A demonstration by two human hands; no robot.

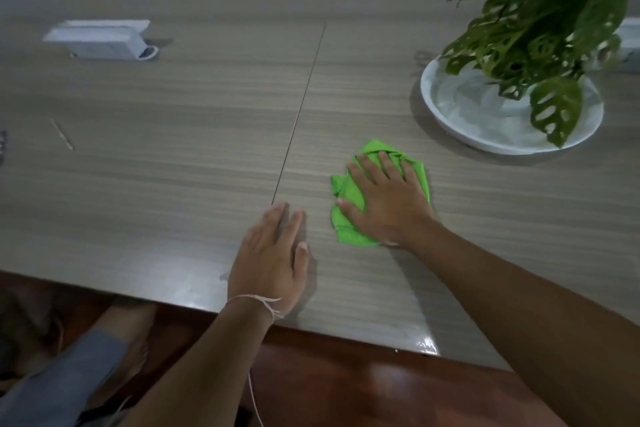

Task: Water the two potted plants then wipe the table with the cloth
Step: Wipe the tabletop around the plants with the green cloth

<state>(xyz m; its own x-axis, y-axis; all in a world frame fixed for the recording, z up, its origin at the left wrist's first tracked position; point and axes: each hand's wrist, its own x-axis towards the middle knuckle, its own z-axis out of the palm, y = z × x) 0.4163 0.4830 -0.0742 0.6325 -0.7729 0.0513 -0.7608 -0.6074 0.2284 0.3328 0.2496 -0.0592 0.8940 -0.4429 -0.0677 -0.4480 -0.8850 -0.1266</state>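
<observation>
Green cloth (349, 215) under right hand (384, 201), flat

Bare table (173, 149) leftward — plant (540, 21) right

Person is going bare-armed with no sleeves showing, wearing a thin white string bracelet (254, 299) knotted round the wrist of the left hand (272, 265), loose end trailing down, and grey-blue shorts (65, 381) over the knee.

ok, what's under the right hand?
The green cloth, crumpled, on the table. The right hand presses flat on it, fingers spread. The cloth's middle is covered by the hand; only its edges show.
</observation>
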